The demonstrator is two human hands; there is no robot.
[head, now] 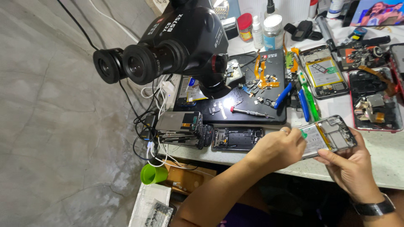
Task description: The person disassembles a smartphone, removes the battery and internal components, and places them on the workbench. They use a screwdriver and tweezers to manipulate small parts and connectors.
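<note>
An opened phone (328, 136) with its back off, showing a white battery and grey boards, is held just above the front edge of the white bench (391, 168). My right hand (351, 166), with a dark watch on its wrist, grips it from below and from the right side. My left hand (280, 147) pinches the phone's left end, where a small green tab sticks out. A ring shows on one left finger.
A black stereo microscope (181, 40) hangs over a black mat (252, 115) with a small screwdriver (250, 112), orange flex cables and tiny parts. Blue-handled pliers (294, 98), other opened phones (324, 71), a stack of phones (183, 130), bottles, white cables and a green cup (152, 173) surround the bench.
</note>
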